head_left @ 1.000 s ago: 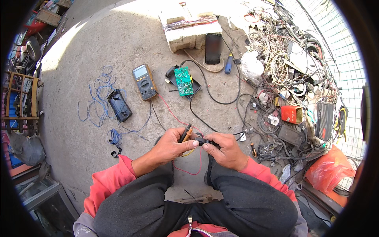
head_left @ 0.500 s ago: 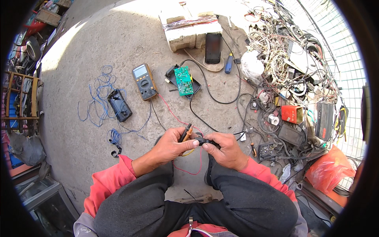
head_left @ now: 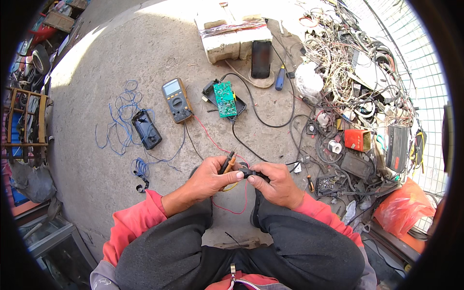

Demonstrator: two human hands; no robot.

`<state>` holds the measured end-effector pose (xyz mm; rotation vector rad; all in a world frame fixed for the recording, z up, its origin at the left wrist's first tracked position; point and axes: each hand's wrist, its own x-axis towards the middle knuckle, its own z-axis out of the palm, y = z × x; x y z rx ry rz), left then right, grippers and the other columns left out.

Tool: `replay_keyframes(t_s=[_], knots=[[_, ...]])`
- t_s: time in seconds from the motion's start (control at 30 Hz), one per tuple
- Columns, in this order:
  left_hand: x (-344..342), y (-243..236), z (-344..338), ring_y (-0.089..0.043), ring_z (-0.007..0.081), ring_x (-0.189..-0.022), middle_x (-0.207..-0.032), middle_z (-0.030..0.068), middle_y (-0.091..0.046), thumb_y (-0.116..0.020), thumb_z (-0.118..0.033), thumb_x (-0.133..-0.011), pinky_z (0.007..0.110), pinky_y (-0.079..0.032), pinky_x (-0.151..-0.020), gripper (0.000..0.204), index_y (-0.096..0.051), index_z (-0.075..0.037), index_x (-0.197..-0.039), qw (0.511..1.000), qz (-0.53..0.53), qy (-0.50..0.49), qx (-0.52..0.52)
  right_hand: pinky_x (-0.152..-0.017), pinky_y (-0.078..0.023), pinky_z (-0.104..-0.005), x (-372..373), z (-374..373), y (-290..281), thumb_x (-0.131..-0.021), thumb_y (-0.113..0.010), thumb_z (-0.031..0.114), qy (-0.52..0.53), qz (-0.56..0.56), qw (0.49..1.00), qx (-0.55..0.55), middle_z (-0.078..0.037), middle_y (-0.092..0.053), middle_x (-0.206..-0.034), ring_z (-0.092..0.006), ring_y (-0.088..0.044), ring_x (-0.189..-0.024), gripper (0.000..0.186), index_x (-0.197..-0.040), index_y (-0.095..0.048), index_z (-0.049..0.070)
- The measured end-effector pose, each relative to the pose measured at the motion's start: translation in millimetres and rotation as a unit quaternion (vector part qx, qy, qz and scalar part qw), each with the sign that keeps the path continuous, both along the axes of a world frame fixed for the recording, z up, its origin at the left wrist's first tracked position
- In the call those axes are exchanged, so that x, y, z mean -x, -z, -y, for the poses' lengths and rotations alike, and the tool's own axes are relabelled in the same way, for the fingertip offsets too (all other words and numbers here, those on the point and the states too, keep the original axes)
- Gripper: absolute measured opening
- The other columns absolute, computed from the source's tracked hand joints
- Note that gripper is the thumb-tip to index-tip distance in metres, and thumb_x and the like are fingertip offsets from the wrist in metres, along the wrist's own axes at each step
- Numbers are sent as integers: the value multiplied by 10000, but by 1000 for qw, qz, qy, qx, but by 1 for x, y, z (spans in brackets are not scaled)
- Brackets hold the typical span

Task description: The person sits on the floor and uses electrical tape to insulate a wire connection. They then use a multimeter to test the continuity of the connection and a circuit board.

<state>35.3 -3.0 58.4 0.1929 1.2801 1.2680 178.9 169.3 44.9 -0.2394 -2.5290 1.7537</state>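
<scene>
My left hand [head_left: 209, 178] is closed around two multimeter test probes, a black one [head_left: 226, 163] and an orange one [head_left: 231, 162], with their tips pointing up and away. Its thumb and fingertips also reach a small black cable connector [head_left: 248, 172]. From the other side, my right hand [head_left: 279, 184] pinches that connector between thumb and fingers. Beyond my hands lies a multimeter [head_left: 177, 100] in an orange-brown shell, with red and black leads running toward me. Right of it, a green circuit board [head_left: 224, 99] sits over an opened black case, joined to black cables.
An empty black case half [head_left: 146, 129] rests left, beside tangled blue wire [head_left: 121, 118]. A phone [head_left: 261, 59] leans on a foam block [head_left: 227, 41] near a blue-handled screwdriver [head_left: 280, 78]. Heaped cables [head_left: 338, 72] and parts fill the right side, with an orange-red bag [head_left: 403, 208].
</scene>
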Motion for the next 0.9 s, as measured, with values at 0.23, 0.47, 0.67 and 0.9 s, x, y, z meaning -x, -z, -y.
replay_keyframes(t_s=[0.23, 0.47, 0.67, 0.9], knots=[[0, 1, 1, -411, 17, -576, -693, -57, -523, -741, -249, -892, 212, -290, -485, 254, -632, -34, -976, 1000, -2, 0, 0, -597, -496, -373, 0, 0, 0, -858, -711, 143, 0, 5, 1000, 2, -173, -658, -820, -328, -651, -684, 213, -983, -650, -19], [0, 3, 1, -419, 17, -584, -707, -53, -539, -741, -248, -892, 211, -299, -486, 257, -639, -33, -991, 1000, -2, 0, -1, -590, -492, -372, 0, 1, 0, -860, -710, 142, 1, -1, 1000, 6, -174, -655, -811, -324, -647, -674, 214, -984, -649, -21], [-1, 3, 0, -412, 20, -571, -692, -52, -529, -745, -253, -890, 214, -292, -480, 255, -636, -39, -974, 1000, 3, -2, 3, -596, -499, -367, 0, 0, 0, -860, -712, 148, 4, -5, 1000, 0, -176, -662, -820, -322, -653, -680, 221, -985, -651, -24], [-1, 3, 0, -401, 22, -554, -670, -54, -514, -745, -255, -890, 217, -280, -472, 249, -629, -43, -951, 1000, -1, -6, 4, -598, -501, -366, 0, 0, 0, -860, -716, 157, 6, 3, 1000, -2, -177, -663, -821, -318, -655, -682, 226, -985, -653, -22]])
